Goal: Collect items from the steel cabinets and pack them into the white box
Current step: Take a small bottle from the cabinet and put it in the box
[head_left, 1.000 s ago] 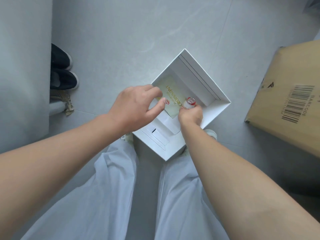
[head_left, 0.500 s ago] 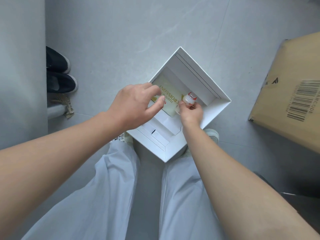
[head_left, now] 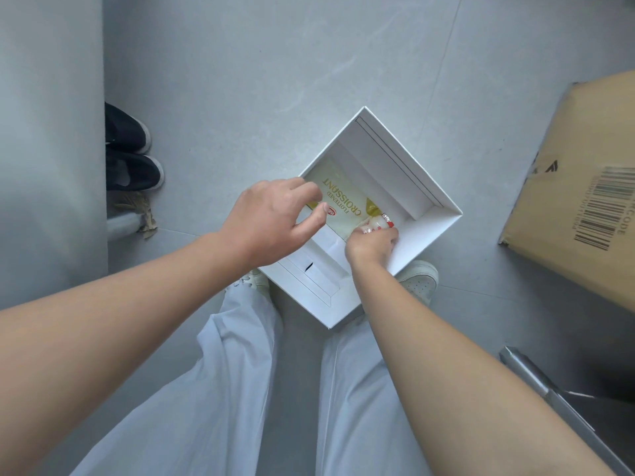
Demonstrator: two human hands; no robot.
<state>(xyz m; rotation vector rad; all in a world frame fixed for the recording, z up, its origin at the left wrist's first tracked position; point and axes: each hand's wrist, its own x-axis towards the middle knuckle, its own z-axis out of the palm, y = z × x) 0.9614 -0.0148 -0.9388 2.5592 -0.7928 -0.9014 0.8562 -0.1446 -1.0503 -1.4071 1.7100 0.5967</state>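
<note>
The white box (head_left: 434, 231) sits open on the grey floor in front of my feet, turned like a diamond. A pale yellow croissant packet (head_left: 343, 197) lies flat on its bottom. My right hand (head_left: 372, 243) is down inside the box and grips a small white bottle with a red cap (head_left: 379, 221), which lies tilted on the packet's near corner. My left hand (head_left: 271, 218) hovers over the box's left rim with fingers loosely bent, holding nothing; its thumb is near the packet's edge.
A brown cardboard carton (head_left: 584, 201) with a barcode lies on the floor at the right. Two black shoes (head_left: 132, 156) stand at the left beside a grey wall. A steel edge (head_left: 556, 403) shows at the lower right. My white shoes flank the box.
My right hand has lowered the small bottle from upright above the packet down onto it, tipped toward the right. My left hand stays hovering over the box.
</note>
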